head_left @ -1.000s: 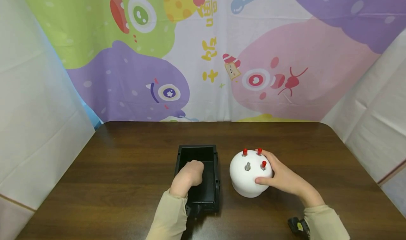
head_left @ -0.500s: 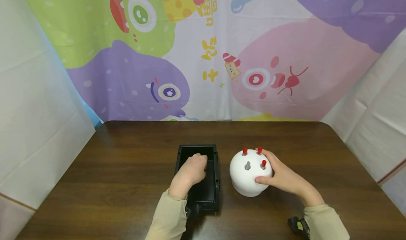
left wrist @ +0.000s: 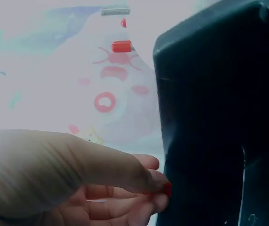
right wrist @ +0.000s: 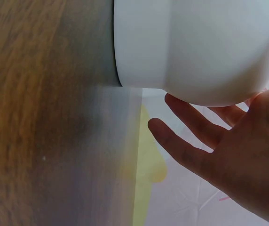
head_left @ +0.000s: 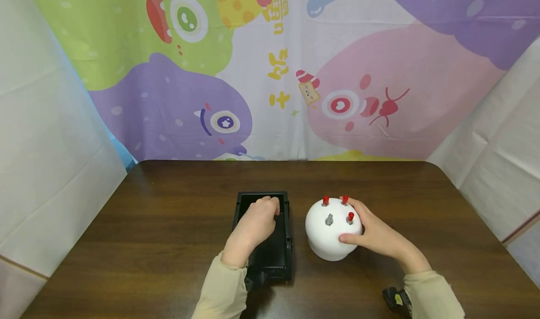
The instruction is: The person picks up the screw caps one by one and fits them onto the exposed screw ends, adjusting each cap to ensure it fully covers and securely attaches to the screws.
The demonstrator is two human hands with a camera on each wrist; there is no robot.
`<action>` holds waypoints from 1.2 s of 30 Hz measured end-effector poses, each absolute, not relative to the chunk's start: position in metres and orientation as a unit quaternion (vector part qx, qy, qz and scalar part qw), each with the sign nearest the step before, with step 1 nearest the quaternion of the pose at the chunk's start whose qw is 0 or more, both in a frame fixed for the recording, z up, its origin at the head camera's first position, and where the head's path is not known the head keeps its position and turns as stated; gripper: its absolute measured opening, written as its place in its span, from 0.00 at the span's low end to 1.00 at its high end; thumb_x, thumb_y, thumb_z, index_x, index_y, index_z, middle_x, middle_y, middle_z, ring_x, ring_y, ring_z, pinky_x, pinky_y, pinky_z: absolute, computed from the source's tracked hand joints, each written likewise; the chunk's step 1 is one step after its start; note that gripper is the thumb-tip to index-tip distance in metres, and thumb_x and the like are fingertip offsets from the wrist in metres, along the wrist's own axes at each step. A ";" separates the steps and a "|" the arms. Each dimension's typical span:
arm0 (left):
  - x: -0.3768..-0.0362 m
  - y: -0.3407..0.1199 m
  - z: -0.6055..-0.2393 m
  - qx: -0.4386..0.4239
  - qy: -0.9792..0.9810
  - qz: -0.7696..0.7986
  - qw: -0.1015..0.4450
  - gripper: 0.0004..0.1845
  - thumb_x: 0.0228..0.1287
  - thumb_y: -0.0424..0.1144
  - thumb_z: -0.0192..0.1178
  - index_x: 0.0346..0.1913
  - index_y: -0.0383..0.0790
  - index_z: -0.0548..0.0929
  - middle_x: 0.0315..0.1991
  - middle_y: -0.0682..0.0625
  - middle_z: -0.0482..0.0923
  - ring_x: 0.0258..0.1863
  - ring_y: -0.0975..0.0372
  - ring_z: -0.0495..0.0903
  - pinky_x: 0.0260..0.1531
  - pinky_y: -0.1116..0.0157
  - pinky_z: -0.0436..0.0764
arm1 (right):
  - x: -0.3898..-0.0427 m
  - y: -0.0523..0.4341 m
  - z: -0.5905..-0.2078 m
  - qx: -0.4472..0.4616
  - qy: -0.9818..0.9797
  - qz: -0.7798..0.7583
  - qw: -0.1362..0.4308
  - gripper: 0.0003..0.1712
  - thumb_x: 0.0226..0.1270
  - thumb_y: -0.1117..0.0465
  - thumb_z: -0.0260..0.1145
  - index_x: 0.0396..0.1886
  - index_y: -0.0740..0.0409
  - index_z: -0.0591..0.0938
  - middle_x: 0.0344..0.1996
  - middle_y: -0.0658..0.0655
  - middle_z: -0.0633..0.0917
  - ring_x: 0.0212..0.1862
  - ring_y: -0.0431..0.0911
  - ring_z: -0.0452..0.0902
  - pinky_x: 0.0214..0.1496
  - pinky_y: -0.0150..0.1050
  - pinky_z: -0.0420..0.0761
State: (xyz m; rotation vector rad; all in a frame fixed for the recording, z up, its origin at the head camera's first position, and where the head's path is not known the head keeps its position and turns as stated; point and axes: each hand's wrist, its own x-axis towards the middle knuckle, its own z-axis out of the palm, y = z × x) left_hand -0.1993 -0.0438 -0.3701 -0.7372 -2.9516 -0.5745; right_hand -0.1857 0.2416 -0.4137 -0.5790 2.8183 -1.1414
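My left hand [head_left: 253,225] is above a black rectangular tray [head_left: 289,258]. In the left wrist view, its thumb and fingertips pinch a small red cap [left wrist: 169,189], mostly hidden by the fingers. To the right of the tray stands a white dome-topped base [head_left: 322,244]. Red caps [head_left: 351,217] sit on three of its metal posts, and a grey threaded post [head_left: 329,219] is bare. My right hand [head_left: 377,232] holds the dome's right side between thumb and fingers; in the right wrist view, some fingers stick out below the dome.
A brown wooden table [head_left: 168,244] carries everything. Near my right sleeve lies a small black object [head_left: 396,300] with a yellow-green mark. A printed cartoon curtain [head_left: 274,75] hangs behind the table's far edge.
My left hand has risen and moved slightly forward and right over the tray. My right hand and the white dome-topped base stay in place.
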 end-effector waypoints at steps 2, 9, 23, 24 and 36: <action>-0.198 -0.043 -0.368 -0.236 -0.952 -0.191 0.024 0.10 0.53 0.20 0.54 0.36 0.35 0.76 0.32 0.45 0.75 0.26 0.59 0.74 0.28 0.67 0.74 | -0.185 0.242 -0.413 -0.188 0.910 -0.369 0.023 0.49 0.48 0.44 0.70 0.65 0.52 0.55 0.59 0.59 0.64 0.56 0.53 0.67 0.53 0.53 0.68; -0.196 -0.037 -0.363 -0.264 -0.941 -0.204 0.061 0.07 0.55 0.24 0.55 0.34 0.38 0.77 0.30 0.48 0.75 0.24 0.62 0.73 0.27 0.69 0.74 | -0.185 0.241 -0.412 -0.191 0.909 -0.369 0.019 0.49 0.48 0.44 0.70 0.65 0.52 0.56 0.59 0.59 0.64 0.56 0.53 0.67 0.53 0.53 0.69; -0.187 -0.009 -0.353 -0.326 -0.913 -0.204 0.134 0.03 0.60 0.37 0.59 0.33 0.42 0.78 0.29 0.52 0.75 0.24 0.67 0.71 0.25 0.76 0.73 | -0.185 0.240 -0.412 -0.187 0.911 -0.367 0.021 0.50 0.49 0.45 0.70 0.66 0.55 0.55 0.60 0.60 0.64 0.56 0.54 0.67 0.54 0.53 0.69; -0.186 -0.007 -0.352 -0.327 -0.912 -0.208 0.133 0.04 0.59 0.38 0.60 0.34 0.42 0.78 0.30 0.52 0.75 0.24 0.67 0.72 0.26 0.76 0.73 | -0.185 0.240 -0.412 -0.187 0.911 -0.367 0.021 0.50 0.49 0.45 0.70 0.66 0.55 0.55 0.60 0.60 0.64 0.56 0.53 0.67 0.53 0.53 0.69; -0.183 0.011 -0.347 -0.370 -0.885 -0.249 0.137 0.07 0.59 0.37 0.60 0.39 0.41 0.77 0.35 0.52 0.79 0.30 0.65 0.78 0.34 0.74 0.78 | -0.186 0.241 -0.414 -0.191 0.906 -0.377 0.031 0.51 0.50 0.44 0.69 0.67 0.55 0.53 0.61 0.59 0.63 0.57 0.53 0.66 0.54 0.52 0.69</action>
